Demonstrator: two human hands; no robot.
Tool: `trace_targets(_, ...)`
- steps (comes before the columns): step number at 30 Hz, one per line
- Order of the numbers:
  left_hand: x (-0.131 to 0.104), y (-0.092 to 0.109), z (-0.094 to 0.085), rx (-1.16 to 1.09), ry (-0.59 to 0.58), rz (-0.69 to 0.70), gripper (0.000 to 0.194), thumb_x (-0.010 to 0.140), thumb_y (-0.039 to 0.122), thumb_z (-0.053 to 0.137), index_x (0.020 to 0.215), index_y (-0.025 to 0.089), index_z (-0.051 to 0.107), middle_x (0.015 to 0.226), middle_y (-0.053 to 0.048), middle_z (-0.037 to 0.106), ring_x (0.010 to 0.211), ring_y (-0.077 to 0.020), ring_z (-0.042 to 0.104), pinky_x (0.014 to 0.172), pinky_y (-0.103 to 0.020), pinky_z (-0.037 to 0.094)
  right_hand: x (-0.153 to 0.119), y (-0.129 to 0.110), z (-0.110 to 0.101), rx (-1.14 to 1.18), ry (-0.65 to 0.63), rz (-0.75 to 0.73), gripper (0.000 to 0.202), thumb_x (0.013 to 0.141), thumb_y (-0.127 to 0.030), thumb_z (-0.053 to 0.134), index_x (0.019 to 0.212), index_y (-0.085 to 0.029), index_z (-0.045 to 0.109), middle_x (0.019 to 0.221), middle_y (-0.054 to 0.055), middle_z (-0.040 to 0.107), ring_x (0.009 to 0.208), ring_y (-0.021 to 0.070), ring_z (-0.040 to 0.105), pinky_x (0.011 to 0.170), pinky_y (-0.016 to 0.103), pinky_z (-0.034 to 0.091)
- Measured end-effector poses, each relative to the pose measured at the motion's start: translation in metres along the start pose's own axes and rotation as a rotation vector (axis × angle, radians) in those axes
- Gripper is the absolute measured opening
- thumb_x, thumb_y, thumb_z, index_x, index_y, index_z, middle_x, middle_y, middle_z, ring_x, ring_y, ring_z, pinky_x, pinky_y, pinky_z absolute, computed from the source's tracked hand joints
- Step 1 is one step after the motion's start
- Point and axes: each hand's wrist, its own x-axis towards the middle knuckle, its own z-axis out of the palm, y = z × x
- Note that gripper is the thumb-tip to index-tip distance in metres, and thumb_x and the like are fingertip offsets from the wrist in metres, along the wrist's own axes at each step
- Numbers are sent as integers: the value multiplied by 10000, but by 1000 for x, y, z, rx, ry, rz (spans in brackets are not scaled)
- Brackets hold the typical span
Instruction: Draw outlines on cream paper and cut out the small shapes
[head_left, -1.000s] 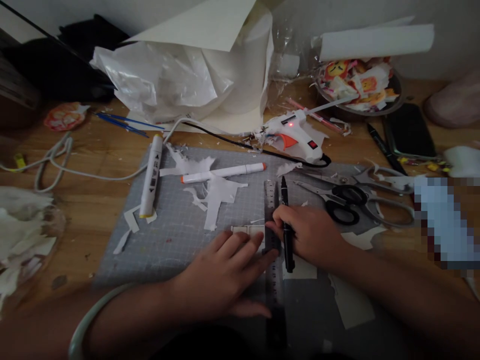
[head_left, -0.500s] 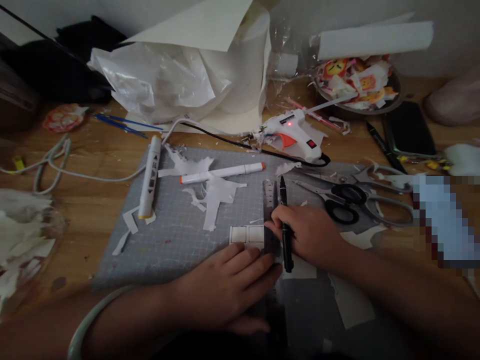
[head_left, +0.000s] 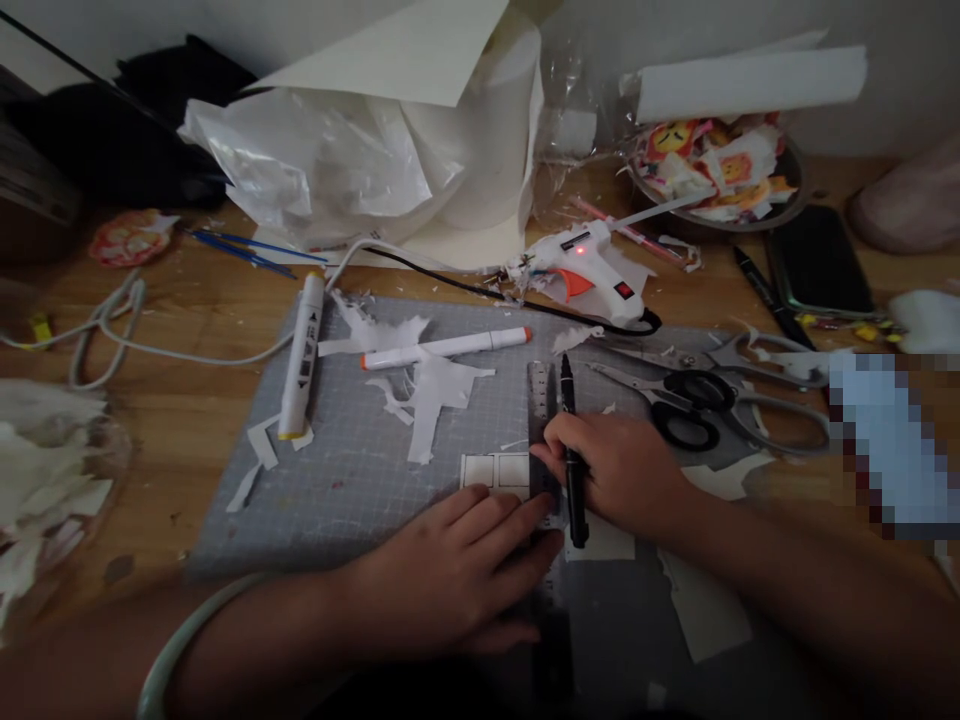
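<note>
My left hand [head_left: 457,570] lies with its fingers stretched out over a clear ruler [head_left: 540,400] and a small white paper piece [head_left: 480,470] with black-lined boxes drawn on it. The ruler runs lengthwise away from me, along the paper's right side. In my right hand [head_left: 607,465] is a black marker pen [head_left: 574,490], gripped between thumb and fingers just right of the ruler. The right thumb and fingertips reach the ruler's edge. Part of the paper is hidden under my left fingers. Beneath everything is a grey cutting mat [head_left: 375,450].
Scissors [head_left: 686,405] lie right of the pen. Behind them rests a white glue gun [head_left: 592,270] with a red light on. A yellow-ended marker [head_left: 301,355], an orange-ended marker [head_left: 446,347] and paper scraps [head_left: 439,395] are on the mat. A bowl of wrappers [head_left: 791,195] stands behind.
Both hands, the ruler and the pen stay almost in place. My left thumb has shifted slightly forward.
</note>
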Motion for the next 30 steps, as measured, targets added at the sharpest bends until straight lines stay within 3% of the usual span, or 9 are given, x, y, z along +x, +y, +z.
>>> trace_targets(10, 1, 3, -2, -19, -21, -37, 517, 866, 526, 566, 1236, 164, 560, 1313, -120, 559, 1014, -257, 562, 869, -378, 449, 0, 2, -3, 238, 63, 60, 93, 875, -233, 516, 792, -202, 544, 630, -37, 593, 537, 105, 530, 529, 218, 342)
trace_targets(13, 1, 3, -1, -18, -24, -40, 532, 860, 534, 570, 1244, 166, 556, 1325, -122, 551, 1015, -260, 561, 871, -382, 450, -4, 1, -2, 382, 200, 96, 115, 919, -241, 453, 954, -203, 555, 633, -39, 582, 509, 103, 521, 510, 214, 386)
trace_targets(17, 1, 4, -1, -12, -13, -39, 541, 846, 530, 593, 1237, 157, 562, 1320, -125, 561, 1002, -259, 568, 870, -381, 447, -11, -1, -4, 553, 336, -49, 294, 983, -366, 383, 1187, -219, 534, 673, -20, 587, 527, 113, 529, 511, 226, 426)
trace_targets(21, 0, 3, 0, -14, -9, -31, 545, 853, 529, 585, 1246, 153, 556, 1317, -128, 567, 1006, -262, 571, 882, -386, 436, -14, -2, -4, 731, 339, -169, 291, 984, -405, 388, 1044, -223, 608, 788, 16, 630, 550, 100, 528, 487, 216, 422)
trace_targets(24, -1, 3, 1, -15, -11, -29, 538, 858, 525, 580, 1246, 153, 554, 1322, -130, 561, 1014, -264, 566, 878, -386, 433, -10, -3, -2, 778, 328, -128, 201, 975, -317, 439, 918, -215, 603, 717, -11, 601, 503, 79, 495, 471, 199, 405)
trace_targets(30, -1, 3, 2, -17, -6, -30, 541, 858, 530, 578, 1248, 155, 553, 1328, -128, 552, 1032, -265, 554, 885, -382, 421, 0, -6, -5, 621, 170, -14, 156, 896, -279, 563, 771, -188, 547, 578, -45, 516, 496, 91, 481, 453, 195, 366)
